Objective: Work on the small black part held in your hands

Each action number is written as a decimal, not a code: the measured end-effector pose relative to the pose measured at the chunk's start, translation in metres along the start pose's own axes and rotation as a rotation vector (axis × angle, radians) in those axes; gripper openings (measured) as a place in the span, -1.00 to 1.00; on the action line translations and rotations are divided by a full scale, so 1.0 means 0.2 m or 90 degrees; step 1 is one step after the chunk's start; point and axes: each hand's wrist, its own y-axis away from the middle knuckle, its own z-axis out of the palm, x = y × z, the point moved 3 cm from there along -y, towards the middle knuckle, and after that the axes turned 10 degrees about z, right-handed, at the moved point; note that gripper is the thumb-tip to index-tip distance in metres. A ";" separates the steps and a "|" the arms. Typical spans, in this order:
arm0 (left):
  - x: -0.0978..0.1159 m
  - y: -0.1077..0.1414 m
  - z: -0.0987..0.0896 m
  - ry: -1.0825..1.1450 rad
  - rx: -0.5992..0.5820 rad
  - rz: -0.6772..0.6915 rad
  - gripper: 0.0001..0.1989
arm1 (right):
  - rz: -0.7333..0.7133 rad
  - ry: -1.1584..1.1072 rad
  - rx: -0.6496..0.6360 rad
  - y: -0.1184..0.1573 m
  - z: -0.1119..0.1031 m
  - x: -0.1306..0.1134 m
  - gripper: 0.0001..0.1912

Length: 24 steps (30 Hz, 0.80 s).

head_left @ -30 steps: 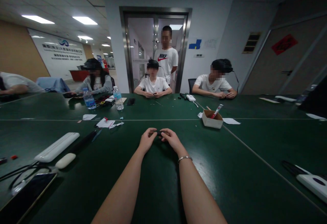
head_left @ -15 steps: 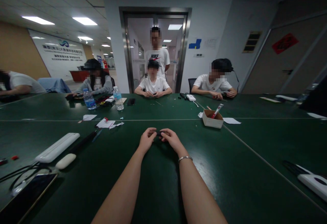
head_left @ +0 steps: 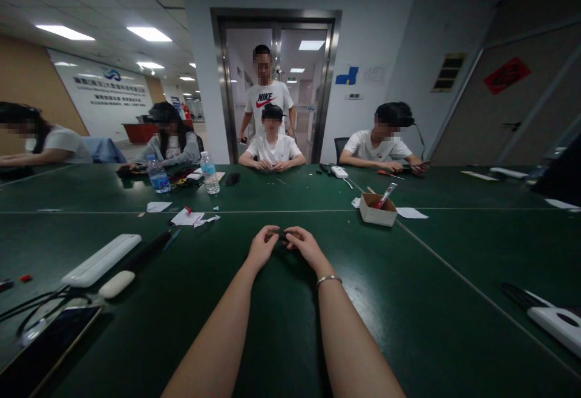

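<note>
Between my two hands is a small black object, gripped at both ends; its kind is too small to make out. My left hand is closed on its left end, with thumb and fingers pinched together. Its right end is pinched by my right hand, whose wrist wears a silver bracelet. Both hands are over the middle of the dark green table. My fingers hide most of the object.
Left of my arms are a white oblong device, a white rounded object, a phone and cables. Ahead stand a small box, two water bottles and paper scraps. Several people sit opposite; one stands behind them.
My hands keep the same pinch on the small black object. The standing person has shifted left. The seated person at right has lifted a hand, and a red-handled tool now lies before them.
</note>
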 end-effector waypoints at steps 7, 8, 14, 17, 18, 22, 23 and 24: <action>-0.01 0.00 0.01 0.007 -0.004 0.005 -0.71 | 0.004 -0.004 0.004 0.01 0.00 -0.01 -0.67; -0.01 0.00 0.01 0.003 0.001 0.004 -0.70 | 0.003 -0.004 0.005 0.01 0.00 -0.01 -0.66; -0.02 0.00 0.01 0.006 -0.009 -0.022 -0.67 | 0.008 -0.001 0.006 0.01 0.00 -0.01 -0.66; -0.01 0.00 0.00 -0.008 -0.009 -0.001 -0.70 | 0.006 0.001 0.006 0.01 0.00 -0.02 -0.68; -0.01 0.00 0.00 -0.009 -0.009 -0.003 -0.71 | 0.006 0.001 0.006 0.01 0.00 -0.02 -0.68; -0.01 0.00 0.00 0.009 -0.018 -0.013 -0.68 | 0.002 -0.003 0.004 0.02 0.01 -0.02 -0.68; -0.01 0.00 0.00 0.009 -0.018 -0.009 -0.68 | 0.002 -0.004 0.002 0.02 0.01 -0.02 -0.68; -0.01 0.00 0.00 0.007 -0.016 -0.005 -0.69 | 0.002 -0.005 0.001 0.02 0.01 -0.02 -0.67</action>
